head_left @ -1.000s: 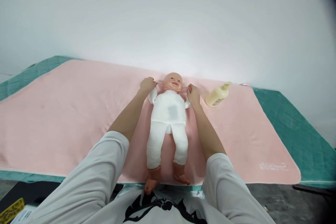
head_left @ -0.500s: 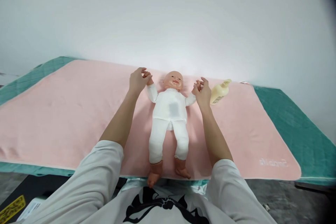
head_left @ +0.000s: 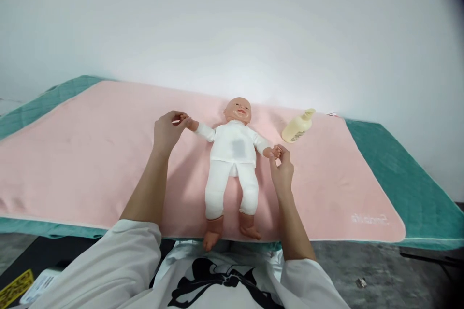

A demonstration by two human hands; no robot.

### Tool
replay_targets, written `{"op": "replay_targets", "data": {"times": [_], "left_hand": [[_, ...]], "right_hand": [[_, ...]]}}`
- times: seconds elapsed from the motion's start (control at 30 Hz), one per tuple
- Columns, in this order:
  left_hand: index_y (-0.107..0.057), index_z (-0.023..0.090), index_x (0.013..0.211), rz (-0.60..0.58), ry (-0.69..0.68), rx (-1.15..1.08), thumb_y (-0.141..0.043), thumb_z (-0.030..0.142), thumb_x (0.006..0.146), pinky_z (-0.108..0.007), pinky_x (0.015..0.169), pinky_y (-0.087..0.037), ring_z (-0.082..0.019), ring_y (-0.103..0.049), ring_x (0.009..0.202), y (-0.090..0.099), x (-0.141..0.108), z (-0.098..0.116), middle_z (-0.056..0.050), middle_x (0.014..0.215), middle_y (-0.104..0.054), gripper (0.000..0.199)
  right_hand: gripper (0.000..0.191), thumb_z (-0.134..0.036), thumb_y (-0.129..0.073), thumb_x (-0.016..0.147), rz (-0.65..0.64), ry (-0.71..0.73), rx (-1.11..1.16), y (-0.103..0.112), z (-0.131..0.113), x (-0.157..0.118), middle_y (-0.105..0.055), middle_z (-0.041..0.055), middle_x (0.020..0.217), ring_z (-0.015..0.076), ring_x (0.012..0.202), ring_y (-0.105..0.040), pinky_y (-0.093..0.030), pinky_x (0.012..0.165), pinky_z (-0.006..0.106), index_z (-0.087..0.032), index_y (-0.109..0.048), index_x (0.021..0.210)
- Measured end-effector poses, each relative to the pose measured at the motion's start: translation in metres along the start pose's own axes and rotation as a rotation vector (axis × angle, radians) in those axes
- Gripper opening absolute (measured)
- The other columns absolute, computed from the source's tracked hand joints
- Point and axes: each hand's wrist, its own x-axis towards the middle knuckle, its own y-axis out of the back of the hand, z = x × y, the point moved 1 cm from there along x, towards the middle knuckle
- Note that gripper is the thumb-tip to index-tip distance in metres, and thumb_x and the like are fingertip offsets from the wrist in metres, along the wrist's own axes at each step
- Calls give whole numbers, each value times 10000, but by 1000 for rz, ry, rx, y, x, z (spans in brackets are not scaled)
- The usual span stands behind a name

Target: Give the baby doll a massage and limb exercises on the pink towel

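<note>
A baby doll [head_left: 234,147] in a white top and trousers lies on its back, its feet toward me and a grey patch on its chest. My left hand [head_left: 169,130] pinches the doll's hand on the left, with that arm stretched out sideways. On the other side, my right hand [head_left: 282,166] is closed on the doll's other hand, its arm angled down and outward. A pale yellow pump bottle [head_left: 297,127] lies tilted beyond my right hand, apart from it.
Beneath the doll is a pink mat [head_left: 90,154], spread over a green quilted cover [head_left: 409,169]. A white wall [head_left: 232,24] rises behind the far edge. At lower left are a black surface and a white box [head_left: 40,286] with a label.
Both doll hands have come down from beside its head. My left hand has moved left and toward me with one; my right hand has moved toward me with the other.
</note>
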Motion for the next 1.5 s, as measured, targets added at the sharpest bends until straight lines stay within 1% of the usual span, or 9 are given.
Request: {"op": "replay_targets", "data": {"times": [0.17,0.33,0.53,0.7,0.8,0.97,1.13,1.3,1.5], "left_hand": [[-717,257,1099,-43,77,66,-682,405,769,-311,856,-549,-216,-705,912,10,-34,-24,-26,1035,-745,364],[-691,243,1185,-172,150,116,-672,408,766,-320,867,-538,-246,-698,986,12,-68,-42,-50,1085,-742,451],[-693,293,1157,-265,134,178,-620,394,785,-292,763,-500,-247,-692,982,-4,-101,-41,-7,1029,-752,393],[-672,295,1164,-264,127,225,-584,454,821,-275,703,-444,-235,-683,938,-15,-116,-35,-5,1033,-744,388],[-662,299,1163,-291,133,299,-552,469,845,-280,668,-424,-245,-683,895,-17,-119,-33,-16,977,-747,378],[-575,290,1309,-318,101,427,-509,428,876,-309,664,-435,-284,-693,870,-19,-125,-28,-57,982,-746,460],[-547,286,1347,-293,93,301,-568,416,856,-326,761,-500,-283,-693,990,-19,-127,-35,-55,1107,-733,509],[-607,226,1287,-109,220,-42,-700,354,760,-307,845,-560,-248,-699,1028,-5,-113,-44,-68,1217,-696,551],[-653,226,1200,79,88,-108,-727,392,765,-354,924,-570,-248,-703,1032,9,-69,-27,-73,1204,-697,471]], "right_hand": [[574,-444,-480,912,-87,-98,-93,-1,19,-31,-661,135,1283,291,1059,-693,-555,845,420,-238,-381,1439],[562,-376,-467,917,-172,-144,-168,-1,29,-42,-681,119,1253,296,1096,-679,-545,888,435,-239,-375,1454],[547,-344,-476,903,-193,-140,-206,-4,34,-45,-663,138,1281,305,1165,-639,-516,947,445,-200,-432,1429],[545,-333,-466,895,-191,-127,-196,-7,35,-46,-637,153,1316,309,1195,-618,-502,966,448,-177,-449,1416],[530,-338,-461,891,-196,-98,-197,-8,36,-44,-650,163,1289,304,1187,-619,-499,968,441,-158,-480,1389],[543,-361,-457,886,-195,-68,-202,-9,38,-43,-644,178,1288,316,1188,-611,-489,980,468,-133,-493,1376],[510,-365,-496,866,-194,-143,-169,-4,35,-43,-696,138,1204,301,1089,-669,-526,922,453,-192,-535,1344],[488,-417,-579,830,-84,-235,-49,11,31,-34,-723,88,1155,260,1014,-706,-563,868,406,-271,-571,1295],[483,-493,-561,854,105,-69,75,23,17,1,-704,94,1190,232,1044,-699,-553,914,371,-244,-579,1266]]}}
